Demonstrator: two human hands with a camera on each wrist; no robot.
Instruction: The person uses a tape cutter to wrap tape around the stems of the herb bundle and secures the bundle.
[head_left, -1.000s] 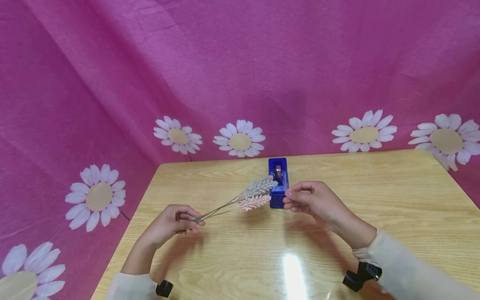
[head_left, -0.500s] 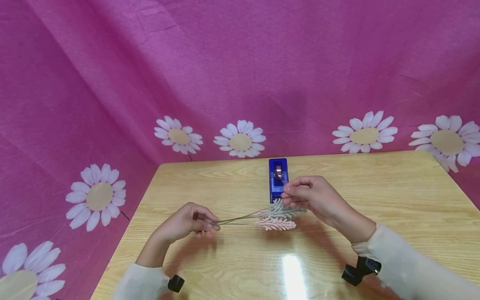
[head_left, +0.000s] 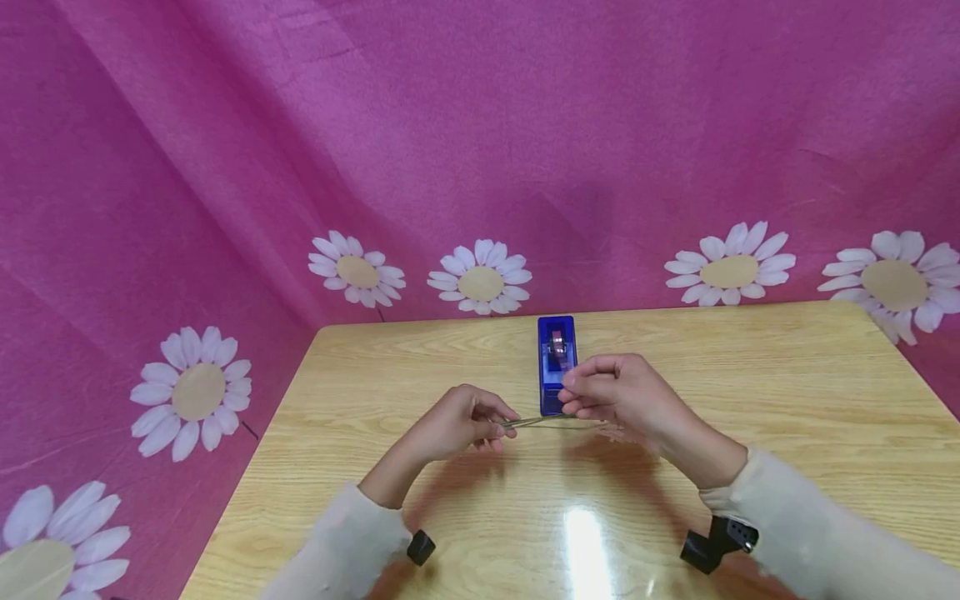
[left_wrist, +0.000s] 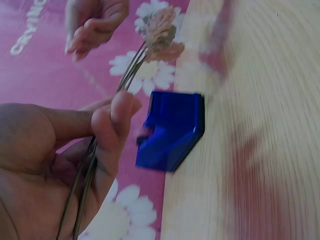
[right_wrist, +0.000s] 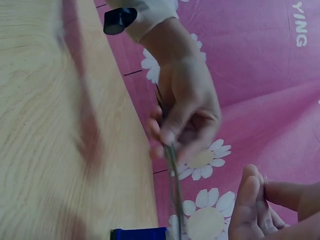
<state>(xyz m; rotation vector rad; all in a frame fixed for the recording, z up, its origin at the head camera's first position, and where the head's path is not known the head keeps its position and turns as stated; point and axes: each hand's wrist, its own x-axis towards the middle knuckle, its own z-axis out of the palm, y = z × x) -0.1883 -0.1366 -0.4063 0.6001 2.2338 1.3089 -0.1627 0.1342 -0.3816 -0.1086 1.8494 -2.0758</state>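
My left hand (head_left: 465, 423) pinches the thin stems (left_wrist: 131, 72) of several artificial flower sprigs between thumb and fingers, above the table. Their fluffy pale pink and grey-green heads (left_wrist: 161, 35) point right; in the head view they are mostly hidden behind my right hand (head_left: 626, 400). That hand has thumb and fingertips pressed together on a thin strip of clear tape (left_wrist: 91, 80), faint and blurred in the left wrist view. Just beyond the stems stands a blue tape dispenser (head_left: 557, 362), its front end close to the right fingertips.
The light wooden table (head_left: 420, 358) reaches back to a magenta cloth (head_left: 600, 150) printed with white daisies. A bright light reflection (head_left: 587, 550) lies on the tabletop near the front. Black wrist devices (head_left: 422, 547) sit below both sleeves.
My left hand has moved right with the sprigs, carrying their heads past the dispenser's front and under the right hand. The right hand has barely shifted.
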